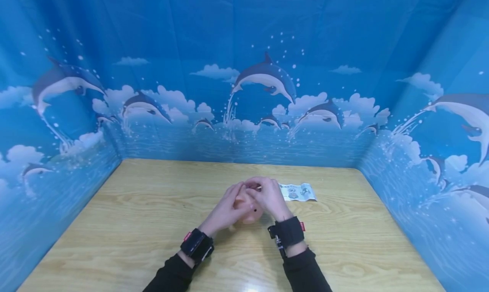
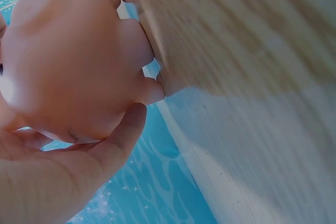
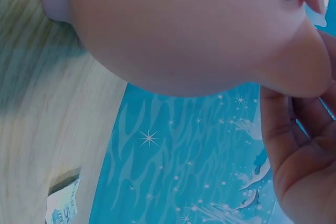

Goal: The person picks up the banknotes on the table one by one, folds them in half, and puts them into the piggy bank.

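Note:
A pink piggy bank (image 1: 251,217) with a black eye stands on the table between the two hands, partly covered by them in the head view. My left hand (image 1: 227,211) holds its side. The left wrist view shows the left thumb (image 2: 123,127) along the underside of the round body (image 2: 79,61), by the stubby feet. Over the top of the bank, my right hand (image 1: 270,196) has its fingers bent close to the left fingertips. Seen from the right wrist, those fingers (image 3: 278,116) lie behind an ear (image 3: 302,61); I cannot tell what they pinch.
A pale creased banknote (image 1: 299,192) with blue-green print lies on the wooden table (image 1: 153,207), just beyond and right of the right hand. Blue curtains (image 1: 172,37) printed with dolphins enclose the table at the back and both sides.

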{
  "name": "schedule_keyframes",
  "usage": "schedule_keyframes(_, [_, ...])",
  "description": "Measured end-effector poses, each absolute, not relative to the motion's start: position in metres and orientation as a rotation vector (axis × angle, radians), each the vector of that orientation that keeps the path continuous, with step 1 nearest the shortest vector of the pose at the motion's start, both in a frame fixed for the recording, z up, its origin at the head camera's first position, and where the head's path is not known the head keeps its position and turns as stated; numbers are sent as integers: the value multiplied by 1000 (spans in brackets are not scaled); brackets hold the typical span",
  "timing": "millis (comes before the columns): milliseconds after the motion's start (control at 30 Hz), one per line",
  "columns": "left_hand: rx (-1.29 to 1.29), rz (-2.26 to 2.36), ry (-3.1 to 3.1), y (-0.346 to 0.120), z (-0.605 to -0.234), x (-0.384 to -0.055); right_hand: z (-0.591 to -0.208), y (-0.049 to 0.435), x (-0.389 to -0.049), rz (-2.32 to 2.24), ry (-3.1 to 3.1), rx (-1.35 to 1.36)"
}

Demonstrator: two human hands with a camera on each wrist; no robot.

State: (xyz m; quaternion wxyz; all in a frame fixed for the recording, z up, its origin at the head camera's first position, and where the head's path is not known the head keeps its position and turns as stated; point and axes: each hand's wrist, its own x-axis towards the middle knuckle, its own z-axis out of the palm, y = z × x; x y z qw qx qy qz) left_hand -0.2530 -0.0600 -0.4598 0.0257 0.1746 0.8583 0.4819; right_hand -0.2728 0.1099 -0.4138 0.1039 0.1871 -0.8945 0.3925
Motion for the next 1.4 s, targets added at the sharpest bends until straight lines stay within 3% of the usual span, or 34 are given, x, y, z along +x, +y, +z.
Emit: schedule_keyframes(1400, [511,1492,2631,-59,-458,-250,-417,105,-272,1124,-2594,463])
